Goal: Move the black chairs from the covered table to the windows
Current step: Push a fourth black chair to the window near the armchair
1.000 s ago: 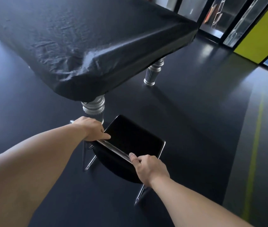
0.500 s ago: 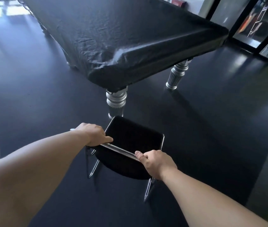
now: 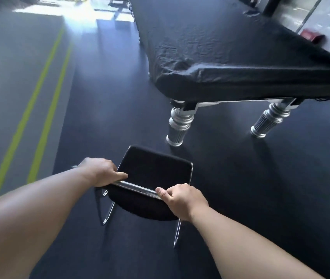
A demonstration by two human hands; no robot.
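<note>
Both hands grip the black chair's point(image 3: 154, 170) chrome backrest bar

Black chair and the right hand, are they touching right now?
Touching. The head view shows the right hand gripping the metal top rail of the black chair, thumb lying along it.

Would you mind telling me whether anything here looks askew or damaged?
Nothing much. The chair looks whole, with the left hand and right hand gripping its back rail. Only the table cover is creased and bunched at the near corner.
</note>
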